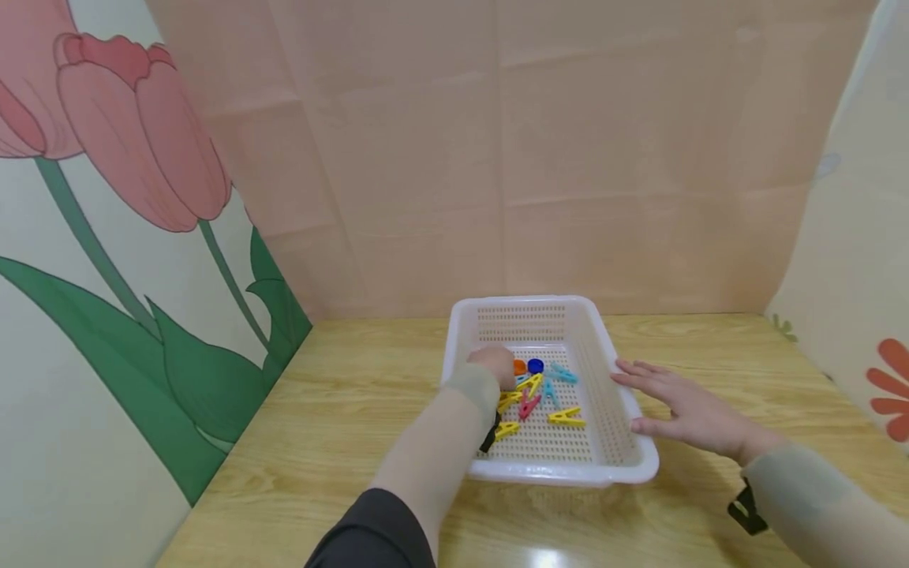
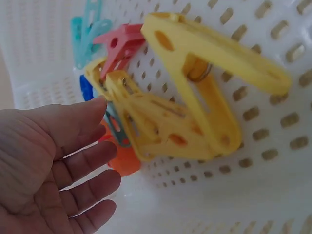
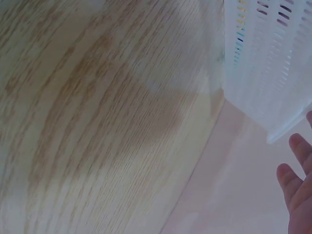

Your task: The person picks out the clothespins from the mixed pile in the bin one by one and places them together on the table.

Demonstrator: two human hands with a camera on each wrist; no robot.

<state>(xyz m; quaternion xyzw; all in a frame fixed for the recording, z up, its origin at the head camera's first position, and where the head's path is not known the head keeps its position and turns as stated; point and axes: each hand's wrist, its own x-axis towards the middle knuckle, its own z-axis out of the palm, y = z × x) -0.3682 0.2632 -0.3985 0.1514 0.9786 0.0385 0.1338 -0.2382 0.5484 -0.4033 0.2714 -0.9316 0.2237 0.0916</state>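
Note:
My left hand [image 1: 493, 367] is down inside the white plastic basket [image 1: 561, 476]. In the left wrist view its fingers are loosely bent beside a group of yellow clothespins [image 2: 165, 117] and an orange bottle cap [image 2: 126, 161], with nothing visible in its grasp. A red clothespin [image 1: 529, 405], light blue clothespins [image 1: 564, 373] and a blue bottle cap [image 1: 536, 366] lie on the basket's floor near this hand. My right hand [image 1: 682, 406] rests its spread fingertips at the basket's right rim. The right wrist view catches only some of its fingers [image 3: 291, 183].
Beneath the basket is a wood-grain table [image 1: 369, 379]. A pinkish-beige covering [image 1: 398, 158] hangs behind it. On the left stands a wall panel with painted tulips [image 1: 142, 134], and another panel bearing a red flower [image 1: 896, 386] borders the right side.

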